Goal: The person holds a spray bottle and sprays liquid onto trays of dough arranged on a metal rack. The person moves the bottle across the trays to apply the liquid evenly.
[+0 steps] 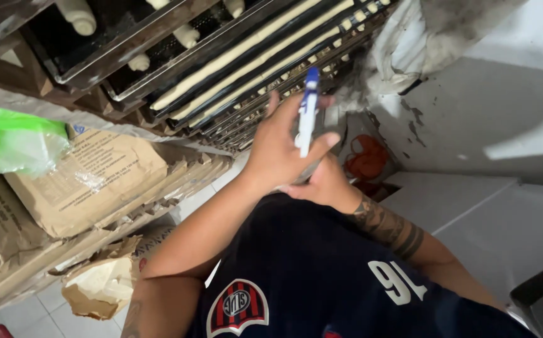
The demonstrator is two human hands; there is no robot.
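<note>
My left hand [278,150] is raised in front of my chest and grips a white pen with a blue cap [308,111], held upright between thumb and fingers. My right hand [323,183], on a tattooed forearm [384,225], sits just under and behind the left hand. Its fingers are hidden, so whether it holds anything does not show. My dark jersey with a red and blue round crest [321,275] fills the bottom of the view.
A rack of dark baking trays [221,69] with long dough strips and pale rolls spans the top. Stacked brown paper sacks [90,181] and a green plastic bag [8,138] lie at left. White floor tiles [472,213] are at right, with an orange object [367,156] beside the rack.
</note>
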